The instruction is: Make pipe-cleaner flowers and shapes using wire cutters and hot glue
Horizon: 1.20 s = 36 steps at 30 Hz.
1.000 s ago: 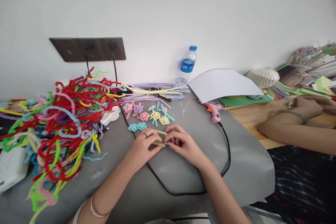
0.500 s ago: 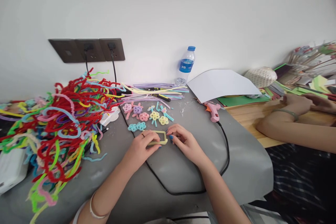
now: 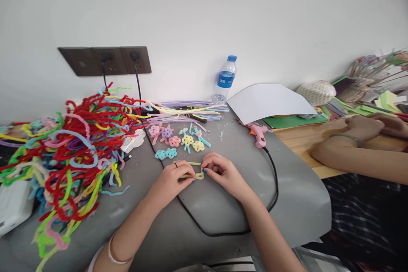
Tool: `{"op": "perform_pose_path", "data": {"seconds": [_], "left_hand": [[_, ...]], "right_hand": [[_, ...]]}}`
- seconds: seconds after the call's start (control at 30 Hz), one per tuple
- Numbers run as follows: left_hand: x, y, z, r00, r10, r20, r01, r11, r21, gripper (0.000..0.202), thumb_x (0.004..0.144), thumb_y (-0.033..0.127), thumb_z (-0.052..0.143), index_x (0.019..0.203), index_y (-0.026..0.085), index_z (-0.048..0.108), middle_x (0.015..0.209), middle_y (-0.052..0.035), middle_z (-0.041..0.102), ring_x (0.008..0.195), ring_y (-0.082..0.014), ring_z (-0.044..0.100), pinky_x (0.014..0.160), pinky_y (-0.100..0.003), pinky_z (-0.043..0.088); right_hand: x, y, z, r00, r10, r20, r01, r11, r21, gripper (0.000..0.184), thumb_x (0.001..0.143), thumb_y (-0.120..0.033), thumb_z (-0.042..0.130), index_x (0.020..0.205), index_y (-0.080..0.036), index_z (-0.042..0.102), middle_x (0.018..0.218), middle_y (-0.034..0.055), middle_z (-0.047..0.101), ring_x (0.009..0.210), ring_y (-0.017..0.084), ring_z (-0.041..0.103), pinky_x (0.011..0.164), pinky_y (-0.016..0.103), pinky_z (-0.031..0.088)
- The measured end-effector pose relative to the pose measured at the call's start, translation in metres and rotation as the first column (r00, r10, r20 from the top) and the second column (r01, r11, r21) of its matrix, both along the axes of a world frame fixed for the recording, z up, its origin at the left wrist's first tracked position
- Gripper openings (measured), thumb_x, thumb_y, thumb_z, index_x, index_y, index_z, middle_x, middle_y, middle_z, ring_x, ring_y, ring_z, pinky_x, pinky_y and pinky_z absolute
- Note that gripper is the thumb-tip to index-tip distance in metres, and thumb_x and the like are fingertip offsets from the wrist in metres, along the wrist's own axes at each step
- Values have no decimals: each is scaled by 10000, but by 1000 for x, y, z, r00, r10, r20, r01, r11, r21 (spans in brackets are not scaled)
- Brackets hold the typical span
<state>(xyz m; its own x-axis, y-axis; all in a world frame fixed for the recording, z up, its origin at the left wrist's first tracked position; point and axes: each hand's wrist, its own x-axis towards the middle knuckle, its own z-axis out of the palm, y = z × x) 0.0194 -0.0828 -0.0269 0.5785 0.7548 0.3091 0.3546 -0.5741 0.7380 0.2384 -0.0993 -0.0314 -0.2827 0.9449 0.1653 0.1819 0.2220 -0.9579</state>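
A pale yellow pipe cleaner (image 3: 199,176), bent into a rectangular frame, is between my two hands just above the grey table. My left hand (image 3: 174,180) is closed around its left side, with fingers over the top and thumb below. The fingertips of my right hand (image 3: 223,175) pinch its right end. Behind my hands lie small pipe-cleaner flowers: a blue pair (image 3: 165,154), a yellow one (image 3: 198,146), a pink one (image 3: 174,141) and a purple one (image 3: 166,133), among several others.
A tangled heap of coloured pipe cleaners (image 3: 86,144) covers the left side. Straight pipe cleaners (image 3: 178,110) lie along the wall beside a water bottle (image 3: 225,80). A pink glue gun (image 3: 259,136) trails a black cord (image 3: 276,178). At right rests another person's arm (image 3: 347,148).
My right hand has moved slightly left onto the end of the yellow pipe cleaner and now grips it. My left hand stays almost where it was.
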Motion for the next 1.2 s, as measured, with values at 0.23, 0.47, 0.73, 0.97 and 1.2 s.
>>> {"op": "perform_pose_path", "data": {"seconds": [0.23,0.47,0.73,0.97,1.2], "left_hand": [[-3,0,1,1000,-10,13,11,999,-32,169,905,92,537,862,206,654,862,-20,687,796,-140,667,702,-222,516],[-4,0,-4,1000,-27,-7,27,998,54,173,902,85,567,863,219,670,845,-20,698,859,-164,643,752,-259,505],[-4,-1,0,998,-47,-38,49,998,42,157,895,81,599,846,213,669,898,-20,691,898,-169,616,803,-278,496],[-3,-4,1,996,-62,-62,68,993,93,187,878,30,552,851,208,601,888,-8,665,871,-150,626,789,-256,491],[-1,-9,4,997,59,-47,-53,990,129,200,852,24,534,886,221,549,844,12,611,783,-121,621,701,-201,519]], "right_hand": [[-1,0,4,999,-2,49,2,1000,-3,213,933,-392,593,885,-204,679,935,55,581,688,133,524,567,254,413],[1,-1,5,998,21,66,-20,1000,-25,209,927,-390,600,881,-204,682,967,52,585,643,111,504,571,250,424],[4,-5,0,1000,24,-18,-25,996,-87,201,892,-390,656,852,-196,693,1008,61,578,746,131,581,670,271,493],[3,0,0,988,-98,-123,75,981,-179,301,894,-487,625,933,-188,627,782,31,629,710,157,600,647,283,506],[-6,2,6,974,-193,-121,154,948,-278,403,832,-589,633,860,-189,588,741,20,646,519,103,523,473,239,415]]}}
